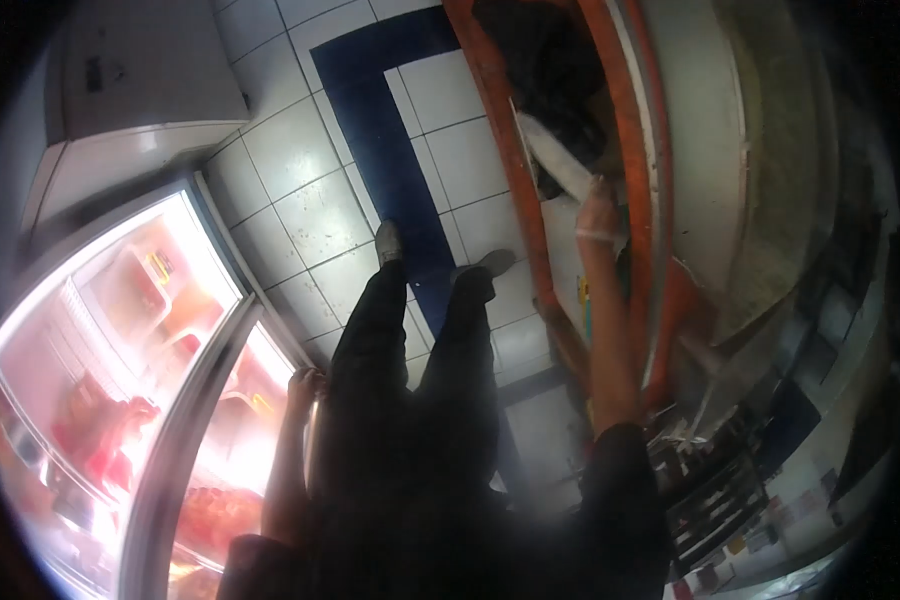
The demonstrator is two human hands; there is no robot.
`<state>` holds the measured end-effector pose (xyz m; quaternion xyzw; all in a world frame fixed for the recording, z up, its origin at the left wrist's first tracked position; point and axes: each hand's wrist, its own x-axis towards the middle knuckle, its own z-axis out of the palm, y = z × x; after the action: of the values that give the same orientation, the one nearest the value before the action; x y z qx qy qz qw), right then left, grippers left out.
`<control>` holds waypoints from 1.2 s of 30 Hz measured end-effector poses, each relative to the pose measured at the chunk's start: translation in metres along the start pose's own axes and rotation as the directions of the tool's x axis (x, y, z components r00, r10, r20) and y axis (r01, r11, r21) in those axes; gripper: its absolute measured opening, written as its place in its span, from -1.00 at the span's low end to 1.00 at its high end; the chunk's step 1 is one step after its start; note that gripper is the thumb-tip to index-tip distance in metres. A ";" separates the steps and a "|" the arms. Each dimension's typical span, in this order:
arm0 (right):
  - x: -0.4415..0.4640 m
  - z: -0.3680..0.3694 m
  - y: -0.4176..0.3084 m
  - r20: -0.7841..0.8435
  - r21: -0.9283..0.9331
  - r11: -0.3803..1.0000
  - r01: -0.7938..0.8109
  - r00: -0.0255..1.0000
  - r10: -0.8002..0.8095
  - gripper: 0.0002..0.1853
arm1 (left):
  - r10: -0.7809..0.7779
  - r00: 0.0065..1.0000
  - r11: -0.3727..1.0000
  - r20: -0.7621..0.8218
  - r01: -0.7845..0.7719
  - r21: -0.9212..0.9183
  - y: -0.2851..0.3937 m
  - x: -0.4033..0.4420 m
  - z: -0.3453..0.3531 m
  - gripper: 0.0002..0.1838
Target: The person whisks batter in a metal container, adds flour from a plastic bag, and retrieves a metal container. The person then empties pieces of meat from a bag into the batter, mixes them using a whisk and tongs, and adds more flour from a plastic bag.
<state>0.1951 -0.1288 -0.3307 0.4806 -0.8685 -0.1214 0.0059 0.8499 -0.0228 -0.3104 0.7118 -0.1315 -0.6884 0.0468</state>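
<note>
My right hand [598, 208] reaches into the opening of an orange-framed counter [630, 110]. Its fingers are closed around one end of a long, pale, flat piece [558, 158], whose exact kind is blurred. Just beyond that piece lies a dark, bag-like heap [545, 60] inside the frame. Down at the left, my left hand [308, 382] rests with curled fingers on the edge of a lit glass display case [160, 440]. Red and pink goods that look like meat [110, 440] show behind its glass.
White floor tiles [310, 200] with a dark blue band [370, 130] run between the case and the counter. A white cabinet [140, 70] stands at the upper left. A dark rack with small items [710, 490] is at the lower right.
</note>
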 end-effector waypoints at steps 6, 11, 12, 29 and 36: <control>0.054 0.071 -0.005 0.146 -0.015 0.999 -0.046 0.988 0.048 -0.71 | -0.048 0.999 0.967 -0.001 0.047 0.251 0.006 0.006 0.020 -0.76; 0.017 0.095 -0.063 0.414 0.451 0.857 -0.252 0.909 0.049 -0.77 | 0.354 0.869 0.102 0.347 -0.405 0.909 0.050 -0.006 0.084 -0.71; -0.023 0.026 -0.067 0.359 0.505 0.857 -0.101 0.928 -0.102 -0.76 | 0.325 0.845 0.043 0.424 -0.462 0.886 0.064 -0.009 0.106 -0.71; -0.381 -0.160 0.282 0.543 0.092 0.337 -0.937 0.331 0.772 -0.43 | -0.313 0.143 -0.086 0.939 -0.989 0.122 0.090 -0.343 0.599 -0.79; -0.399 -0.229 0.320 0.348 0.229 -0.076 -0.970 0.009 0.937 -0.56 | -0.486 0.140 -0.094 0.863 -0.990 0.108 0.060 -0.378 0.650 -0.74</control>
<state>0.1720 0.3208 0.0037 -0.2879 -0.9528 0.0850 -0.0456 0.1904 0.0891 0.0392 -0.1357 -0.7689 -0.5531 -0.2907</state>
